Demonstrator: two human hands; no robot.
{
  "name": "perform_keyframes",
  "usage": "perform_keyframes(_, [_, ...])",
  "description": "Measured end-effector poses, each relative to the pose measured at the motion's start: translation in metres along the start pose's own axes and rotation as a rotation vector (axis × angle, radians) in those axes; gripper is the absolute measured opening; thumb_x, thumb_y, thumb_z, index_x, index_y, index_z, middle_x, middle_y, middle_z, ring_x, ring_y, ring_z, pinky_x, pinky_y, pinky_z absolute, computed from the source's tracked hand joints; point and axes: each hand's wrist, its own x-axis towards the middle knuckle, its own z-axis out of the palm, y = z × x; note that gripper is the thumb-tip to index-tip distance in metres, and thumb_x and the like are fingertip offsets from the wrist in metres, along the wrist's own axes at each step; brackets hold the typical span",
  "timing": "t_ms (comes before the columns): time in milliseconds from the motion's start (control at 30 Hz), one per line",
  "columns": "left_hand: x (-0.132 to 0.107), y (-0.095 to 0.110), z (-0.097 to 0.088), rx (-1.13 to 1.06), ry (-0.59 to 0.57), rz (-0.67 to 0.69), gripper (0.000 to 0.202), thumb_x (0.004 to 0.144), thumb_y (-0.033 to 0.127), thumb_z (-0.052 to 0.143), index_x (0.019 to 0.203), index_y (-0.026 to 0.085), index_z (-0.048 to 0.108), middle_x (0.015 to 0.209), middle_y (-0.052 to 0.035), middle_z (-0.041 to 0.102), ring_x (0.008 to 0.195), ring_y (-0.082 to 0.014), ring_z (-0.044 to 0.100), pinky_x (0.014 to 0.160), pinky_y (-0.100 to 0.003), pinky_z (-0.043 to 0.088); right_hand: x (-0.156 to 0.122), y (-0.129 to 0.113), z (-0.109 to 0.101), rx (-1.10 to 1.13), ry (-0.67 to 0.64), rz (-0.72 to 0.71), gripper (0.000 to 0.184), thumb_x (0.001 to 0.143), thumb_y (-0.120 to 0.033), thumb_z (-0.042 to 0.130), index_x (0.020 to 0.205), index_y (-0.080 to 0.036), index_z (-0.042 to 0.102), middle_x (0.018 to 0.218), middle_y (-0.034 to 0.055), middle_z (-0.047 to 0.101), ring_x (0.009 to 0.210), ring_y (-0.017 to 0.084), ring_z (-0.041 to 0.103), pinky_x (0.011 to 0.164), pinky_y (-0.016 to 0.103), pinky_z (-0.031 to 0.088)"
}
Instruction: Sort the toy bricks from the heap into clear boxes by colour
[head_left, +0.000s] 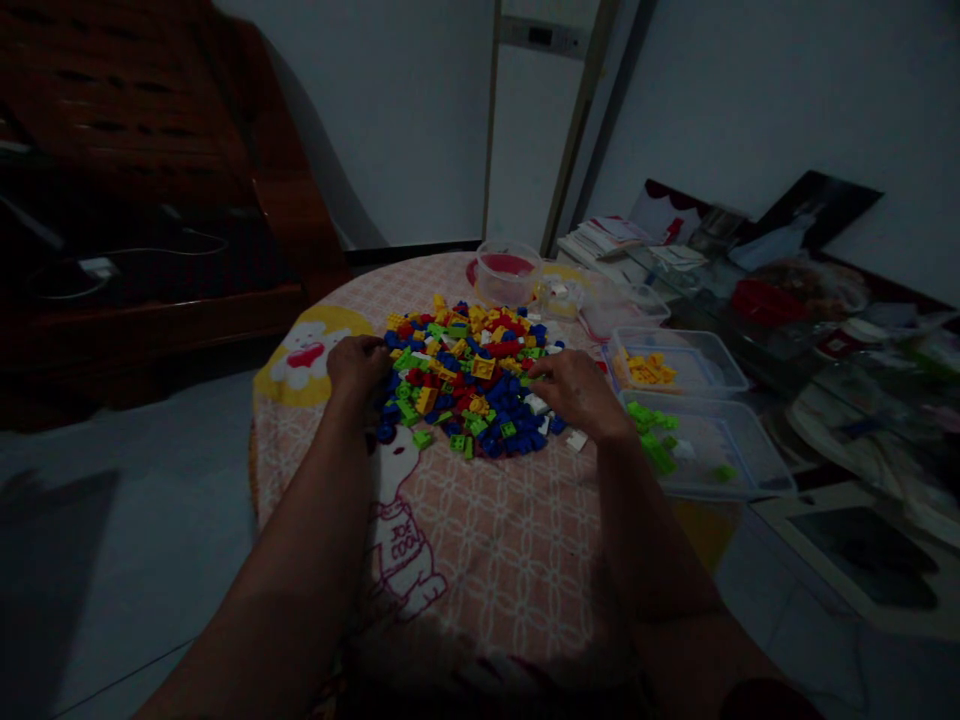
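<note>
A heaped pile of toy building bricks (480, 375) in blue, red, yellow, green and white lies on the round table. My left hand (358, 366) rests against the pile's left edge, its fingers bent loosely toward the bricks; dim light hides part of them. On the opposite side, my right hand (571, 386) reaches in with its fingers stretched and slightly apart, touching or nearly touching the bricks. No brick shows clearly in either hand. Below the right hand lies a loose white brick (577, 440). Green bricks (422, 439) sit along the pile's front edge.
Right of the pile, one clear plastic box (712, 362) holds yellow bricks (649, 368); another box (750, 445) holds green ones (654, 430). Behind stands a round clear tub (510, 270). A cluttered glass table (787, 385) adjoins. A patterned cloth (495, 540) covers the round table.
</note>
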Motion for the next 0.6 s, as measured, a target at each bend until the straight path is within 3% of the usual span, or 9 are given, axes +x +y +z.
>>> perform_keyframes(100, [0.0,0.001,0.0,0.012,-0.005,-0.006,0.044,0.087,0.031,0.064,0.123,0.019,0.087,0.119,-0.0113,0.086,0.118,-0.0338,0.076,0.101,-0.039,0.058,-0.012,0.02,-0.027,-0.079,0.004,0.104,0.022,0.096,-0.014,0.067,0.095,-0.019,0.088,0.097,0.0094,0.085,0.091,0.022,0.075,0.085,0.03,0.049])
perform_keyframes(267, [0.001,0.003,-0.001,0.029,-0.031,-0.034,0.047,0.09,0.032,0.062,0.128,0.018,0.086,0.126,-0.0137,0.084,0.12,-0.0334,0.076,0.103,-0.039,0.057,-0.043,0.053,-0.071,-0.294,-0.059,0.506,0.021,0.097,-0.019,0.07,0.101,-0.02,0.091,0.106,0.0133,0.086,0.1,0.028,0.079,0.084,0.034,0.054])
perform_keyframes(367, [0.0,0.005,-0.002,0.041,-0.029,-0.054,0.047,0.088,0.031,0.063,0.128,0.02,0.086,0.125,-0.0131,0.085,0.119,-0.0332,0.076,0.103,-0.038,0.057,-0.058,0.063,-0.084,-0.344,0.003,0.642,0.019,0.098,-0.024,0.073,0.104,-0.02,0.091,0.112,0.0157,0.086,0.104,0.032,0.079,0.085,0.038,0.056])
perform_keyframes(467, [-0.001,0.006,-0.002,0.035,-0.025,-0.061,0.047,0.087,0.03,0.064,0.127,0.02,0.087,0.122,-0.0117,0.085,0.12,-0.0335,0.076,0.103,-0.039,0.057,-0.06,0.06,-0.083,-0.335,0.106,0.6,0.024,0.1,-0.026,0.069,0.108,-0.019,0.091,0.111,0.0172,0.086,0.105,0.034,0.08,0.086,0.041,0.056])
perform_keyframes(600, [-0.002,0.007,-0.004,0.026,-0.016,-0.042,0.046,0.085,0.03,0.065,0.125,0.02,0.087,0.12,-0.0115,0.086,0.118,-0.0345,0.076,0.102,-0.04,0.058,-0.042,0.04,-0.063,-0.214,0.124,0.329,0.026,0.101,-0.023,0.065,0.106,-0.019,0.09,0.104,0.0139,0.086,0.097,0.028,0.079,0.086,0.037,0.054])
